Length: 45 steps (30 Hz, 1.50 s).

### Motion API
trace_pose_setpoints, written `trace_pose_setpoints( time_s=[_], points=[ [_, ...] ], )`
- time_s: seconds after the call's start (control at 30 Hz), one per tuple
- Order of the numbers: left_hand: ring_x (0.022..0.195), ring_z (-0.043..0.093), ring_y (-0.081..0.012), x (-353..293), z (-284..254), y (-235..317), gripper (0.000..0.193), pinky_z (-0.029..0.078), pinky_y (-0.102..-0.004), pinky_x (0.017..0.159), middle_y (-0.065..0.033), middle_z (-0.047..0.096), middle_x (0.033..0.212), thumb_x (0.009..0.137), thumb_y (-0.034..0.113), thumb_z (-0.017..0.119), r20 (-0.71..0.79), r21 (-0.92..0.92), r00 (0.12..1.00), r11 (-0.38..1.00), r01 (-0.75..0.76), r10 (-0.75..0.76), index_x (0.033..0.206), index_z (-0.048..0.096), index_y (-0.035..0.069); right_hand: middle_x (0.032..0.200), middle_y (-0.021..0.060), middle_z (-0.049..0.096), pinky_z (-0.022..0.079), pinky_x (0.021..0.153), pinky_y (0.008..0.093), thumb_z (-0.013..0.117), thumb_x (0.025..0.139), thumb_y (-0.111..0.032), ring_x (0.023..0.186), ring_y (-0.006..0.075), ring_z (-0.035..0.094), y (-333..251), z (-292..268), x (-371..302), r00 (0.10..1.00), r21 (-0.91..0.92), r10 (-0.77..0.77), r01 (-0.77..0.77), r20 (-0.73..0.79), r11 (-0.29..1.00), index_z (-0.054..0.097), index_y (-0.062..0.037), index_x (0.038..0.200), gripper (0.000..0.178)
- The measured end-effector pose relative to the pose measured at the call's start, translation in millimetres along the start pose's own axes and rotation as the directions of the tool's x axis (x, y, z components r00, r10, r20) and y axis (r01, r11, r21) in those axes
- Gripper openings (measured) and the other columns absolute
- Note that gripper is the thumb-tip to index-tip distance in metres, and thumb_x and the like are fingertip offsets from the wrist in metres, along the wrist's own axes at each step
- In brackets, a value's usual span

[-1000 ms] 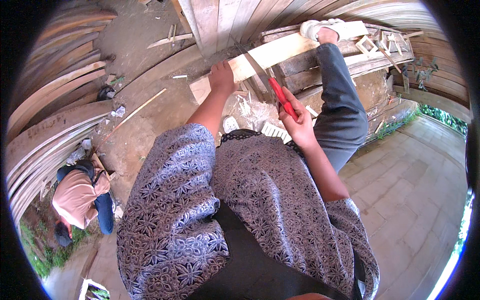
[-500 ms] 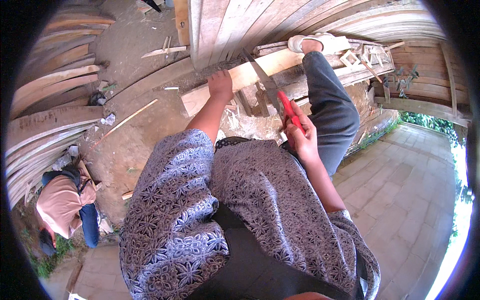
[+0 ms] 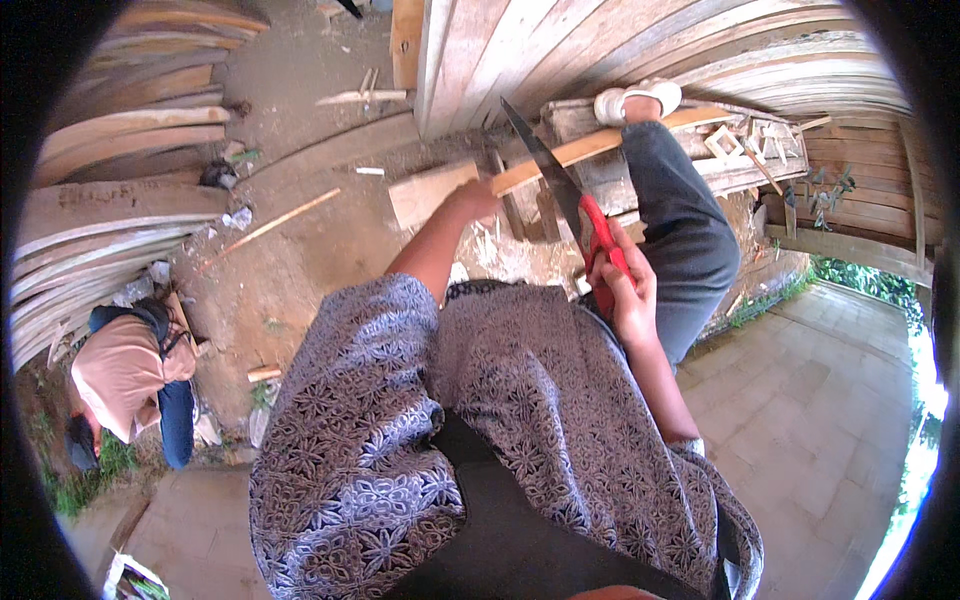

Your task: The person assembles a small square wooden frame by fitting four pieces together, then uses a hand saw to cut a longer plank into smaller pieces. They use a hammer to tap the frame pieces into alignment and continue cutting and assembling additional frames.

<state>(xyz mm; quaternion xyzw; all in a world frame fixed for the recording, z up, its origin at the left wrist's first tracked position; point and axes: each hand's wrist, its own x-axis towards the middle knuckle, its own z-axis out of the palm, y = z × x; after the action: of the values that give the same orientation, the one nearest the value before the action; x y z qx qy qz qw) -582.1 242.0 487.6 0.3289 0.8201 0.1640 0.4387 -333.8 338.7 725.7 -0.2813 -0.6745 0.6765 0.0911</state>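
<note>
Dark-trousered leg [image 3: 685, 215] (white shoe [image 3: 608, 107]) across the board [image 3: 588, 149]

No writing, label, number or sign can be read anywhere in the frame; on the broad weathered plank [image 3: 150, 207] at the left of the frame sit some faint dark marks, too blurred to tell whether they are letters or stains; the saw [image 3: 548, 160], upper centre, shows no legible lettering on its dark blade or red handle.
</note>
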Motion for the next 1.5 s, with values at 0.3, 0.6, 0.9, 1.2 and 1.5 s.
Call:
trace_pose_setpoints(
  time_s=[0.3, 0.6, 0.9, 1.2, 1.5],
  points=[
    [0.107, 0.065, -0.0349, -18, 0, 7, 0.052, 0.052, -0.0449, 0.092, -0.019, 0.067, 0.117, 0.081, 0.025, 0.056, -0.174, 0.098, 0.985, 0.995, 0.003, 0.014, 0.128, 0.057, 0.002, 0.096, 0.0039, 0.063, 0.047, 0.071, 0.0226, 0.055, 0.092, -0.003, 0.077, 0.0078, 0.055, 19, -4, 23, 0.999, -0.099, 0.053, -0.053, -0.005, 0.994, 0.044, 0.0005, 0.143, 0.052],
    [0.104, 0.065, -0.0359, -25, 8, 7, 0.055, 0.053, -0.0478, 0.088, -0.0208, 0.066, 0.113, 0.08, 0.033, 0.063, -0.188, 0.104, 0.982, 0.995, -0.012, 0.032, 0.126, 0.055, 0.003, 0.103, 0.008, 0.069, 0.05, 0.076, 0.0223, 0.064, 0.093, -0.01, 0.084, 0.0063, 0.06, -7, -5, 46, 0.993, -0.382, 0.097, -0.115, -0.067, 0.917, 0.058, 0.0013, 0.131, 0.04],
    [0.101, 0.065, -0.0378, -27, 25, 2, 0.055, 0.053, -0.0481, 0.086, -0.0188, 0.066, 0.112, 0.079, 0.034, 0.066, -0.339, 0.034, 0.94, 0.999, -0.031, 0.041, 0.125, 0.057, 0.006, 0.108, 0.013, 0.069, 0.051, 0.081, 0.0245, 0.065, 0.092, -0.008, 0.091, 0.0101, 0.063, -27, -18, 44, 0.99, -0.448, 0.143, -0.134, -0.014, 0.884, 0.058, 0.0047, 0.128, 0.039],
    [0.097, 0.067, -0.0361, -30, 2, 11, 0.051, 0.054, -0.048, 0.084, -0.0174, 0.068, 0.106, 0.077, 0.032, 0.063, -0.283, 0.08, 0.959, 0.997, 0.012, 0.012, 0.121, 0.06, 0.007, 0.108, 0.0133, 0.069, 0.05, 0.083, 0.0246, 0.063, 0.093, -0.007, 0.092, 0.0105, 0.063, -27, -28, 33, 0.993, -0.471, 0.118, -0.11, -0.012, 0.875, 0.058, 0.0044, 0.128, 0.038],
    [0.097, 0.067, -0.0351, -34, -10, 19, 0.042, 0.053, -0.0472, 0.083, -0.0168, 0.07, 0.103, 0.077, 0.032, 0.064, -0.223, 0.047, 0.975, 0.999, 0.015, -0.004, 0.112, 0.063, 0.009, 0.113, 0.0155, 0.068, 0.048, 0.087, 0.0251, 0.059, 0.094, -0.006, 0.099, 0.0109, 0.061, -60, -13, 15, 0.981, -0.432, 0.185, -0.192, -0.06, 0.881, 0.055, 0.0049, 0.131, 0.039]
  ],
)
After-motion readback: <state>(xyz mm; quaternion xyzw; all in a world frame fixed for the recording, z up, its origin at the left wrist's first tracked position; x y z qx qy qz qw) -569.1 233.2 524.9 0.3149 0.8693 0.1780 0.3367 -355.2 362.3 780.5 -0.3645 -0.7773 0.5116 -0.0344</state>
